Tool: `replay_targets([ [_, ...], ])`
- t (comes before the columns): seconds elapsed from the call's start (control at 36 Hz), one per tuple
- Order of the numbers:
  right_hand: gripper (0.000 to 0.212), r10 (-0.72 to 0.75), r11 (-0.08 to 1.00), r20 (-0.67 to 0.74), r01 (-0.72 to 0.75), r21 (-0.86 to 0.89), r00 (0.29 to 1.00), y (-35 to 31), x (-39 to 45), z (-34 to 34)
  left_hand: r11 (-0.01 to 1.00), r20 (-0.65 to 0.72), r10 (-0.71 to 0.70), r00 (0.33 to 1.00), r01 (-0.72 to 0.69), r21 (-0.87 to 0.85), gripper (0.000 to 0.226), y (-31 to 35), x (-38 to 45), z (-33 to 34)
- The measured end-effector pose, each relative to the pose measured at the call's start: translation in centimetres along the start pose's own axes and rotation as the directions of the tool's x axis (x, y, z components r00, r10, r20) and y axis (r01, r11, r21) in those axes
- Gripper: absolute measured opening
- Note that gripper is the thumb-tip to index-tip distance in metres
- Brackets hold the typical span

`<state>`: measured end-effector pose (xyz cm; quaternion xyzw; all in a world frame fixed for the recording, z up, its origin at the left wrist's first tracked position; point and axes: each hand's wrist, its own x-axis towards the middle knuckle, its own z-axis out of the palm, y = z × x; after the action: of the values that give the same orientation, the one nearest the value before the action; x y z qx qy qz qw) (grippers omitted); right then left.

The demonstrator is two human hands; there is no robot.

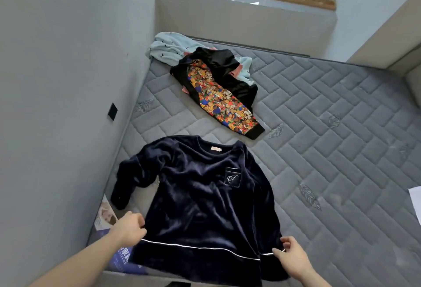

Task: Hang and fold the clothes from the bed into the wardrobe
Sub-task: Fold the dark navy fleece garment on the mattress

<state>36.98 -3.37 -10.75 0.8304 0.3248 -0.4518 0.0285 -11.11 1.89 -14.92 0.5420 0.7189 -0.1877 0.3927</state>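
Lay spread face up on the grey quilted mattress (319,109): a navy velvet pyjama top (205,195), neck toward the far end, hem toward the viewer, white piping across the lower part, small embroidered chest pocket (232,177) on the right side of the view. Left sleeve bent and folded down along the wall side; right sleeve tucked along the body.

Reached in from the lower left: bare left forearm, left hand (129,226) at the top's left hem edge, fingers curled, pinching the fabric just above the piping. Reached in from the lower right: right hand (292,256), thumb and fingers curled round the right hem corner at the piping line, gripping the cloth. Both wrists held low, just above the mattress, palms turned roughly inward toward each other, hem stretched between them.

Piled farther up the bed, near the wall: a black garment with a bright multicoloured printed panel (218,95), partly over a pale blue garment (168,49), with a bit of pink cloth showing beneath. Well apart from the navy top.

Beside the left hand, between mattress edge and wall: printed paper or packaging (106,215), detail blurred. At the right edge: a white sheet corner (415,202). Beyond the bed: a grey ledge (227,13) with blurred clutter.
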Motion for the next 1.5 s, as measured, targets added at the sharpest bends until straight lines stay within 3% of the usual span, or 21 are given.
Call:
replay_targets([
  [0.25,0.063,-0.018,0.999,-0.026,0.019,0.04,0.999,0.8,11.2,1.7,0.998,0.074,0.048,0.996,-0.044,-0.048,0.038,7.0,6.1,7.3],
  [0.5,0.077,-0.05,0.999,-0.017,0.05,0.006,0.999,3.6,23.0,5.2,0.999,0.186,0.034,0.982,-0.029,-0.03,0.101,15.6,11.5,20.2],
  [0.61,0.072,-0.048,0.997,-0.046,0.045,-0.068,0.998,5.2,26.0,6.0,0.994,0.139,-0.017,0.99,0.001,0.111,0.124,17.1,11.9,24.9],
  [0.67,0.046,-0.071,0.991,-0.029,0.067,-0.119,0.997,5.7,27.0,5.6,0.987,0.114,-0.004,0.993,-0.014,0.16,0.128,17.0,11.8,25.9],
  [0.72,0.021,-0.083,0.985,-0.009,0.081,-0.15,0.997,6.0,27.8,4.5,0.981,0.102,0.005,0.995,-0.024,0.194,0.129,16.7,11.6,26.2],
  [0.75,0.019,-0.083,0.986,-0.019,0.08,-0.144,0.996,6.1,28.0,3.7,0.978,0.106,0.005,0.994,-0.027,0.205,0.129,16.6,11.5,26.1],
  [0.97,0.021,-0.036,0.999,-0.344,0.043,0.012,0.938,7.8,29.7,-6.8,0.979,0.124,-0.045,0.991,0.019,0.204,0.121,17.6,11.3,25.0],
  [1.08,0.02,-0.036,0.999,-0.331,0.046,0.02,0.943,8.4,30.0,-9.1,0.958,-0.015,-0.055,0.998,0.057,0.282,0.113,20.6,10.1,25.5],
  [1.14,0.021,-0.038,0.999,-0.259,0.037,-0.01,0.965,8.6,30.0,-8.8,0.967,-0.111,0.041,0.993,-0.011,0.256,0.104,22.7,9.2,26.1],
  [1.25,0.037,-0.05,0.998,-0.133,0.046,-0.035,0.99,9.0,30.3,-6.3,0.917,-0.202,0.39,0.898,-0.36,0.171,0.083,26.5,7.6,28.5],
  [1.33,0.046,-0.056,0.998,-0.053,0.055,-0.021,0.997,9.0,30.3,-4.0,0.86,-0.075,0.505,0.86,-0.493,0.131,0.07,29.5,6.8,30.4],
  [1.39,0.047,-0.05,0.999,-0.031,0.051,0.014,0.998,8.7,30.1,-2.9,0.882,0.063,0.458,0.887,-0.462,0.096,0.063,30.8,6.6,31.5],
  [1.5,0.043,-0.078,0.989,-0.019,0.08,0.126,0.997,7.6,29.5,-1.9,0.933,0.205,0.343,0.917,-0.358,0.039,0.067,31.2,6.9,32.0],
])
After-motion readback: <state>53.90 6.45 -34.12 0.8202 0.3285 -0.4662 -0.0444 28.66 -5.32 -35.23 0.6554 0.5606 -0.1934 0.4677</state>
